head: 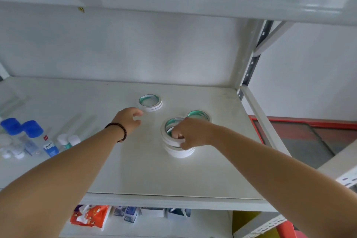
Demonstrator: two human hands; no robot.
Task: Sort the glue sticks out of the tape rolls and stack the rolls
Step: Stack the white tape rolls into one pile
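**Ana:** Fingers [176, 135] of the right hand [190, 134] are pinching the rim of a white tape roll with a green-tinted core [172, 129], some tucked inside the ring, thumb outside. The roll is sitting tilted on top of a short stack of matching white rolls [180, 151] near the middle of the pale grey metal shelf [135, 170].

**Ben:** What is the left hand doing?

**Ana:** The left hand [128, 120], with a dark beaded bracelet [118, 131] at the wrist, is reaching with fingers loosely curled and slightly parted, holding nothing, just beside a thin pair of white rolls lying flat [150, 102] farther back. Another green-cored roll [199, 116] is lying just behind the right hand.

**Ben:** How should the roll go on?

**Ana:** It probably needs levelling, so its open centre is facing straight up and its rim is lining up with the rolls beneath before the fingers let go. Right now its axis is leaning slightly away from vertical.

**Ben:** And the glue?

**Ana:** Blue-capped clear bottles [31, 131] and small white-capped sticks [68, 141] are standing at the shelf's left edge, well apart from the rolls.
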